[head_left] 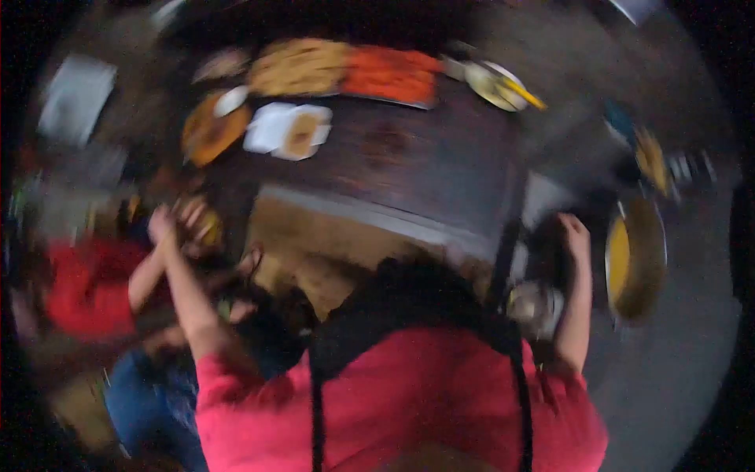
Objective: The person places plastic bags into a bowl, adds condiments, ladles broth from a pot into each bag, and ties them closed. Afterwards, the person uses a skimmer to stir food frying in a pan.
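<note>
Everything is smeared by motion. My left hand (163,226) is stretched out at the left, overlapping the forearm of a person in a red shirt. Blurred fingers and a yellowish thing show just beside it; I cannot make out whether my hand holds anything. My right hand (575,233) is out at the right, its fingers seemingly bent, between the dark table's right side and a large round pan (651,259) with something yellow in it. Whether that hand grips anything does not show.
On the dark table (440,157) are a tray of tan food (299,67), a tray of orange-red food (391,73), a white open container (271,130) and an orange round plate (206,135). A bowl (487,86) has a yellow-handled utensil. Another person in blue (153,393) is at lower left.
</note>
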Demonstrator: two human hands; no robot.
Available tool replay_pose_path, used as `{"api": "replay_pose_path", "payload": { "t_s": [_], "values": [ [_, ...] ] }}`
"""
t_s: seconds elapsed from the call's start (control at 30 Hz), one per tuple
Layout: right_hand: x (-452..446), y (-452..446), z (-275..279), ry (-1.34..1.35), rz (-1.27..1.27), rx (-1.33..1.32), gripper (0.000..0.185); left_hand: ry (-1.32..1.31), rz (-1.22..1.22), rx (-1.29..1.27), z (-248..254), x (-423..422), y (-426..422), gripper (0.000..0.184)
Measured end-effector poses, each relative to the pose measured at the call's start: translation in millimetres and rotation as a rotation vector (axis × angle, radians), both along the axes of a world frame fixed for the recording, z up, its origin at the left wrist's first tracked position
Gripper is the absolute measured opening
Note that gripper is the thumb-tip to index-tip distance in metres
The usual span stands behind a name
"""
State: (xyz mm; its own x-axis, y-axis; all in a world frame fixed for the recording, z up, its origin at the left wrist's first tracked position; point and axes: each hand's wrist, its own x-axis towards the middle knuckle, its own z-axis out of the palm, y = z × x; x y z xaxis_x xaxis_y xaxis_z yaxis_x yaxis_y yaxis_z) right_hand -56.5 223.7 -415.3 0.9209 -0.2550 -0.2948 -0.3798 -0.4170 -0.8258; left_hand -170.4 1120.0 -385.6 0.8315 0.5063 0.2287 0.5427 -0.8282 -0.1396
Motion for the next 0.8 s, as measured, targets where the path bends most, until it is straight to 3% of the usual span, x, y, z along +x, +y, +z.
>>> {"api": "replay_pose_path", "payload": {
  "t_s": [0.03,0.07,0.13,0.2,0.23,0.33,0.47,0.53,0.57,0.63,0.73,0.8],
  "values": [
    [-20.6,3.4,-15.1,-0.029,0.069,-0.221,0.026,-0.167,-0.04,-0.076,-9.4,4.6,9.0,0.031],
    [-41.1,0.1,-45.0,0.09,0.036,-0.256,0.028,-0.252,-0.079,-0.113,-17.4,13.1,8.5,0.03],
    [-89.0,8.5,-94.5,0.239,0.059,-0.206,0.028,-0.353,-0.149,-0.164,-36.7,24.4,1.0,0.03],
    [-139.4,47.2,-80.8,0.424,-0.018,-0.035,0.029,-0.372,-0.203,-0.201,-63.2,24.9,-9.8,0.029],
    [-157.8,24.8,-140.3,0.431,-0.091,-0.041,0.027,-0.365,-0.227,-0.204,-66.0,28.4,-21.5,0.029],
    [-217.7,15.6,-151.2,0.559,-0.15,0.043,0.023,-0.303,-0.252,-0.24,-89.5,6.3,-48.7,0.028],
    [-291.2,-14.2,-165.1,0.692,-0.179,-0.094,0.025,-0.183,-0.3,-0.311,-112.7,-8.8,-86.1,0.028],
    [-321.9,-11.6,-158.9,0.705,-0.287,-0.07,0.028,-0.131,-0.336,-0.362,-127.4,-7.2,-101.7,0.028],
    [-338.0,-16.1,-165.7,0.692,-0.223,-0.138,0.029,-0.1,-0.345,-0.389,-132.6,-6.5,-109.5,0.028],
    [-373.8,-22.8,-198.1,0.661,-0.086,-0.266,0.032,-0.017,-0.378,-0.468,-145.6,-4.9,-124.8,0.028],
    [-406.6,-12.5,-216.1,0.684,-0.132,-0.241,0.031,0.175,-0.417,-0.621,-177.8,-8.2,-160.9,0.028],
    [-434.5,-3.8,-251.8,0.555,-0.185,-0.309,0.03,0.36,-0.437,-0.748,-204.7,-11.2,-202.1,0.028]
  ]
}}
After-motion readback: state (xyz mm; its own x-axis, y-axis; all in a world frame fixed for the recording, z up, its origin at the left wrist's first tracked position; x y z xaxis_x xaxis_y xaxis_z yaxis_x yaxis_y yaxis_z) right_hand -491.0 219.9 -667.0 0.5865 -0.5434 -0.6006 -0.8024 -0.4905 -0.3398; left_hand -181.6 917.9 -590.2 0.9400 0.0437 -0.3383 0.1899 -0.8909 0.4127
